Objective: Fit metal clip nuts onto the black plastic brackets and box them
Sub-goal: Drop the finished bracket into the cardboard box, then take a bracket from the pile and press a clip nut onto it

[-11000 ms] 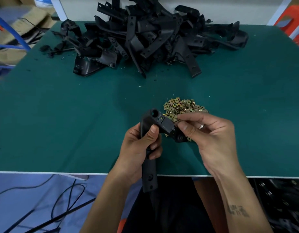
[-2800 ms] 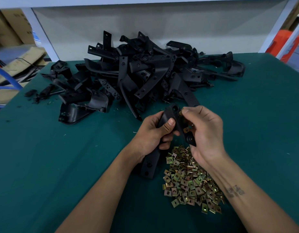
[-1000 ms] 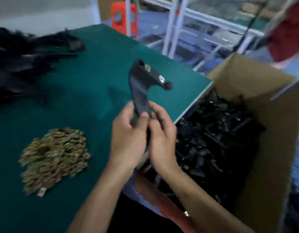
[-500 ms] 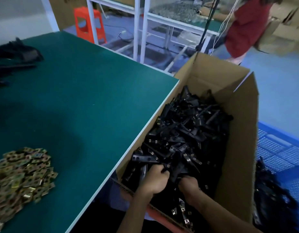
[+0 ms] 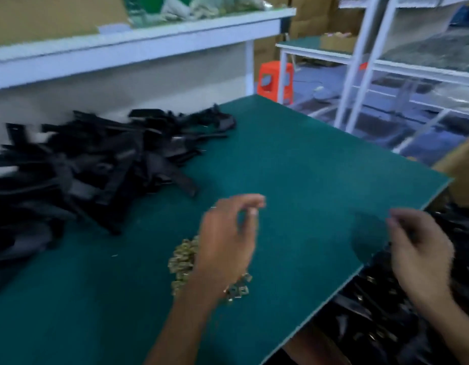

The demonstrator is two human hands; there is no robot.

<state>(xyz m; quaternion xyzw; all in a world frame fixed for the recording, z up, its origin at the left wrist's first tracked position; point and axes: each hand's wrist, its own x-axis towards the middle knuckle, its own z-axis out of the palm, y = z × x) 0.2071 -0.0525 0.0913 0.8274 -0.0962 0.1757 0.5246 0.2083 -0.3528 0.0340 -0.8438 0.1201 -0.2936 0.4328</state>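
Green table (image 5: 294, 167): left hand (image 5: 225, 241) hides blurred clip nuts (image 5: 182, 262).

The picture is dim and looks a bit blue. Everything is smeared and blurry, most of all the two hands and the black pile (image 5: 91, 175). A soft round shadow lies on the green table (image 5: 307, 164). Shelf lines bend near the edges.

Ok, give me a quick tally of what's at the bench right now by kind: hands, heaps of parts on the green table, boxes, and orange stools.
Hands: 2, the left hand and the right hand
Heaps on the green table: 2, the black brackets and the clip nuts
Boxes: 1, the cardboard box
Orange stools: 1, the orange stool
Total: 6
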